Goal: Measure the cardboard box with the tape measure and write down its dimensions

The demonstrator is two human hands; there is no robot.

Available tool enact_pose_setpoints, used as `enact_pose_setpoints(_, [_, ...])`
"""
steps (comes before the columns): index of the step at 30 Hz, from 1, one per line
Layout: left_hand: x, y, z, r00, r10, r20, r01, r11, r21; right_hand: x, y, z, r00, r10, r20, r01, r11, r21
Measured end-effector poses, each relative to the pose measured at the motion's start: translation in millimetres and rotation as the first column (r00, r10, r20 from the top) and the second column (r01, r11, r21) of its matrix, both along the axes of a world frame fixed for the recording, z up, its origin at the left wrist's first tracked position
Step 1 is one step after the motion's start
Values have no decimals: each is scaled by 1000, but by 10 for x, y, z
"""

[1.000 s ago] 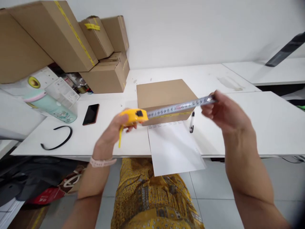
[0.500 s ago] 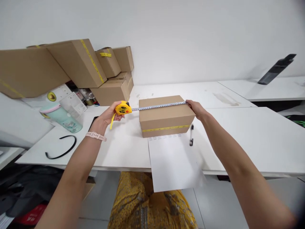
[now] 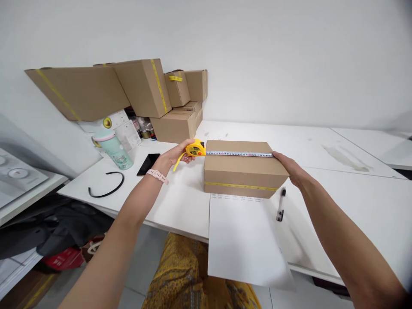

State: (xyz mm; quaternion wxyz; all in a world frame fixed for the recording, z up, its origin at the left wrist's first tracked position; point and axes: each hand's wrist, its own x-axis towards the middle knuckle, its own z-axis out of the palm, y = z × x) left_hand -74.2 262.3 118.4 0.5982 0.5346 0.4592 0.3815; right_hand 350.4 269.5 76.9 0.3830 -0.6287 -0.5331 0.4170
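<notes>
A closed cardboard box (image 3: 240, 171) with a yellow strip along its front lies on the white table. My left hand (image 3: 180, 153) is wrapped round a yellow tape measure (image 3: 195, 150), whose case meets the box's left top edge. A yellow wrist strap dangles from it. The pulled-out metal blade (image 3: 238, 154) runs flat across the box top. At the right edge of the box, my right hand (image 3: 289, 166) pinches the blade's end; the hook is hidden by the fingers. A sheet of paper (image 3: 246, 244) with rows of writing sits partly under the box.
A pen (image 3: 281, 205) lies right of the paper. On the left are a phone (image 3: 148, 164), a black headband (image 3: 109, 193) and a mint tumbler (image 3: 114, 149). Several cardboard boxes (image 3: 141, 92) are stacked against the back wall. The paper overhangs the table's front edge.
The tape measure's case has come up to the box's left edge, closing the former gap, with less blade out. My view has turned left, so everything appears shifted right.
</notes>
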Motion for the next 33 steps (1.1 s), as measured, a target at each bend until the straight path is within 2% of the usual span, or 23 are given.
enact_pose_setpoints(5, [-22,25,-29,1000,-24,1,24,1000,0,-28,-59,66,1000,3,17,-4,1000,27])
enact_pose_setpoints(10, [-7,21,-30,1000,-16,-23,16,1000,14,-93,-63,99,992,-121,24,121,993,6])
enact_pose_setpoints(12, [3,-2,51,999,1,-35,1,999,46,-90,-35,123,985,-165,54,162,985,53])
enact_pose_setpoints(14, [14,-68,191,999,19,-39,-15,995,97,-54,10,186,984,-168,55,161,981,104])
enact_pose_setpoints(17, [93,-332,387,998,-37,-53,47,980,194,22,86,368,982,-163,-93,180,959,220])
enact_pose_setpoints(19, [250,-646,385,985,-166,-52,173,967,187,28,128,523,963,-154,-223,222,922,319])
enact_pose_setpoints(21, [521,-1039,232,944,-325,49,322,945,60,-49,161,665,964,-90,-248,186,897,400])
enact_pose_setpoints(22, [696,-1240,110,917,-373,143,381,924,-26,-121,176,722,978,-43,-204,128,897,423])
enact_pose_setpoints(24, [1094,-1592,-160,864,-384,327,456,871,-182,-316,215,799,997,66,-28,-49,914,402])
enact_pose_setpoints(25, [1298,-1722,-279,834,-381,399,488,847,-212,-423,240,819,991,114,72,-132,925,357])
enact_pose_setpoints(26, [1494,-1811,-371,821,-351,450,484,846,-223,-528,269,830,973,158,166,-202,932,300])
enact_pose_setpoints(27, [1670,-1860,-427,816,-302,494,452,865,-218,-622,301,831,950,193,245,-253,937,241])
enact_pose_setpoints(29, [1938,-1847,-435,814,-231,533,378,908,-183,-764,370,811,912,227,342,-292,945,151])
enact_pose_setpoints(31, [2070,-1745,-349,810,-190,555,324,933,-154,-844,438,771,894,232,384,-290,952,98])
enact_pose_setpoints(33, [2093,-1630,-248,810,-170,562,301,942,-148,-889,499,723,886,213,413,-261,963,65])
